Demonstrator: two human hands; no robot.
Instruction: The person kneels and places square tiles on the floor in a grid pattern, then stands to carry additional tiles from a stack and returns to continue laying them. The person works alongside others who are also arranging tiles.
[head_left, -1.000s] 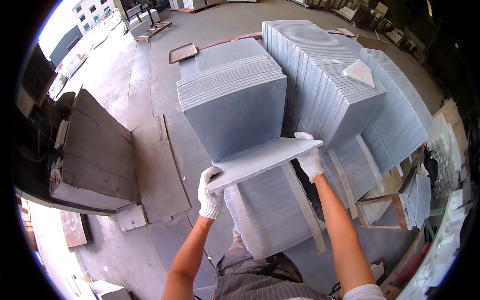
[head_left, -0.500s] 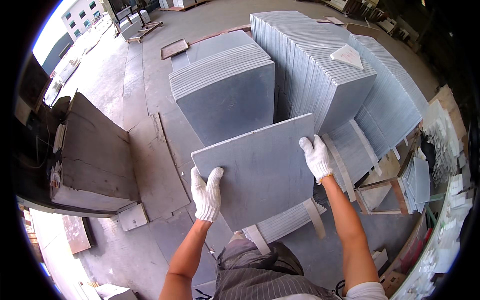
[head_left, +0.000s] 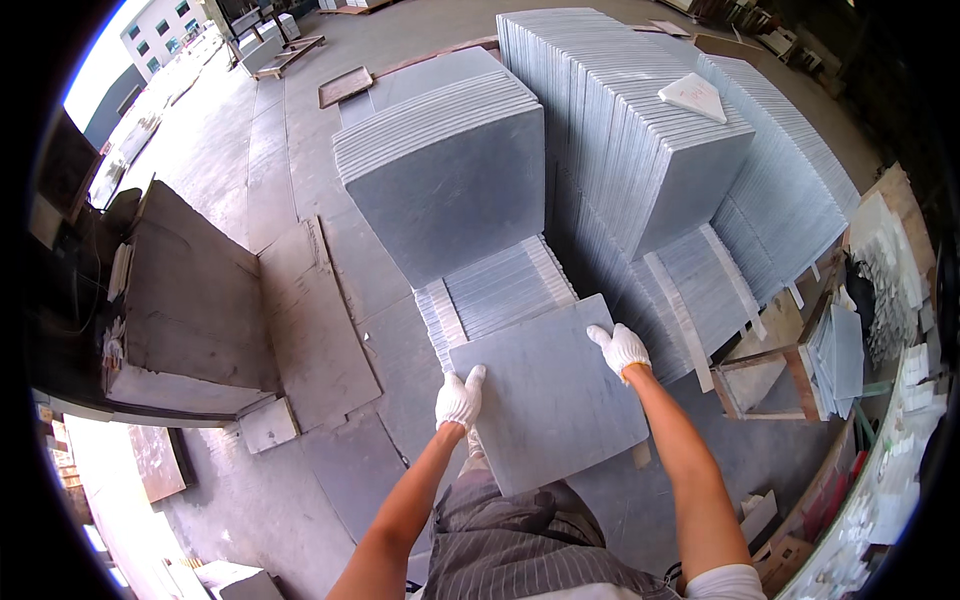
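Note:
A flat grey stone slab (head_left: 550, 400) is held in front of my body, its far edge tilted over a lower row of slabs (head_left: 505, 290). My left hand (head_left: 460, 398), in a white knitted glove, grips the slab's left edge with the thumb on its upper face. On the opposite edge, near the far right corner, my gloved right hand (head_left: 620, 350) holds it the same way. The fingers under the slab are hidden. Just beyond the lower row, a stack of upright grey slabs (head_left: 450, 190) leans with its broad face toward me.
Taller rows of upright slabs (head_left: 640, 150) stand to the right, with a white stone offcut (head_left: 693, 97) on top. Pale strips (head_left: 680, 320) lie across the lower rows. A wooden frame (head_left: 765, 385) holds thin pieces at right. A large dark block (head_left: 195, 300) stands at left.
Both hands have brought the slab down toward my body and tipped it flatter. The lower row with its pale strips, previously covered by the slab, now shows beyond it.

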